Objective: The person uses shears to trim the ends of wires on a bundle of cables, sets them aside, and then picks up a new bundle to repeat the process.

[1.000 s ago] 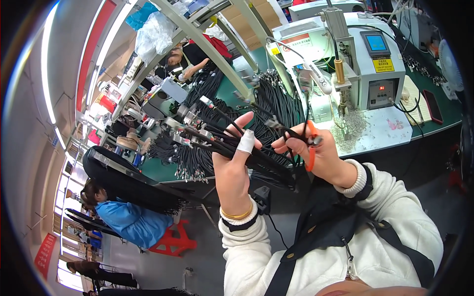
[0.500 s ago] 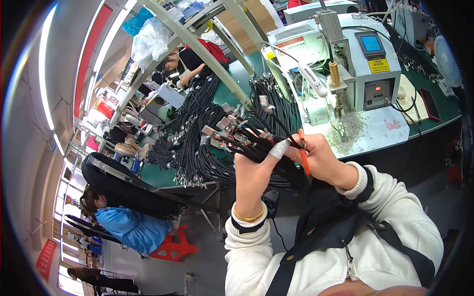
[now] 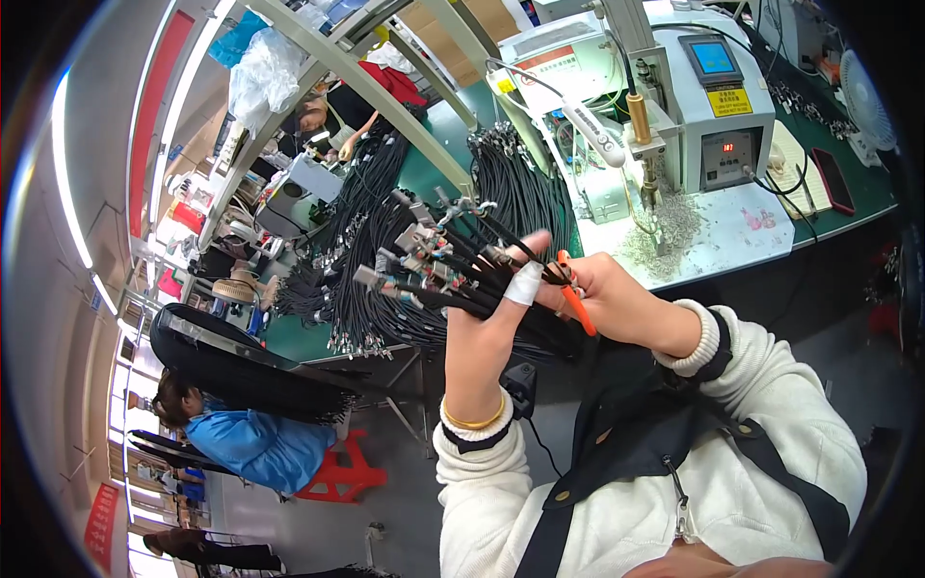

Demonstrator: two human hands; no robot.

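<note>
My left hand [image 3: 479,349] is closed around a bundle of black cables [image 3: 461,298]. Small metal connectors [image 3: 420,243] and bits of coloured wire fan out from the bundle's ends, up and to the left. A white finger cot [image 3: 524,284] covers the left thumb, which presses on the cables. Close against the bundle, my right hand [image 3: 617,301] grips a small hand tool with orange handles [image 3: 579,310]. Its jaws are hidden among the fingers and cables, so I cannot tell whether it is pliers or cutters.
Heaps of black cables [image 3: 520,188] cover the green table [image 3: 299,337]. At right stands a bench machine [image 3: 718,106] with a blue screen, metal scraps [image 3: 665,226] under its head. A phone [image 3: 833,181] and fan [image 3: 864,101] lie beyond. Co-workers [image 3: 251,438] sit at left and behind the table.
Both hands have shifted slightly left in view, as has the background. One cable end that stood apart near my right hand now lies among the other ends, which are spread wider.
</note>
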